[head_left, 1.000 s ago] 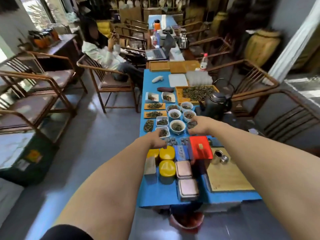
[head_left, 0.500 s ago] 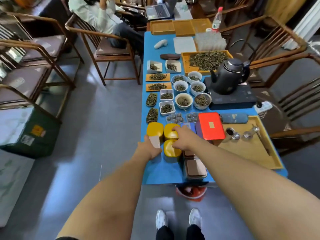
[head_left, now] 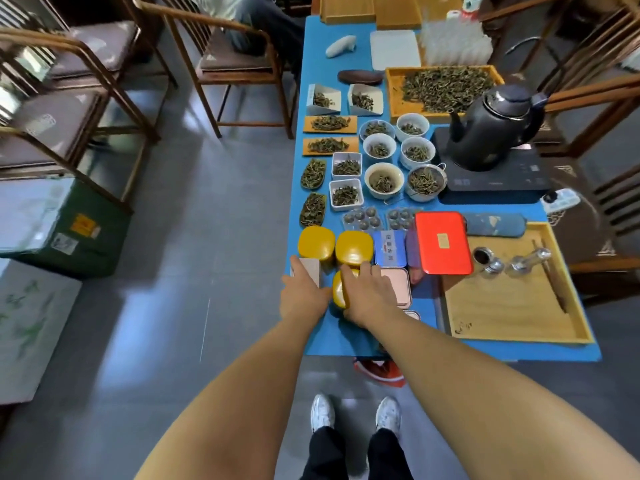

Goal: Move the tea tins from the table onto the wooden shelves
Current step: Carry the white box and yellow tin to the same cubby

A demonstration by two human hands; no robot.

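Tea tins stand at the near end of the blue table (head_left: pixel 346 344): two yellow tins (head_left: pixel 316 242) side by side, a blue tin (head_left: pixel 389 249), a flat red tin (head_left: pixel 443 242) and a pink tin (head_left: pixel 398 285). My left hand (head_left: pixel 301 294) wraps a small beige tin (head_left: pixel 308 270) at the table's left edge, thumb on its left side. My right hand (head_left: pixel 369 294) covers the nearest yellow tin (head_left: pixel 338 289), fingers curled over its top. Both tins rest on the table. No wooden shelves are in view.
Bowls and trays of tea leaves (head_left: pixel 381 178) fill the table's middle. A black kettle (head_left: pixel 495 126) sits on a hotplate at the right. A wooden tray (head_left: pixel 512 306) holds small metal pieces. Chairs (head_left: pixel 235 60) and a green box (head_left: pixel 69 223) stand at the left.
My view has tipped down toward the near table end. My right hand pulled back from the bowls onto the nearest yellow tin. My left hand drew back onto the beige tin.
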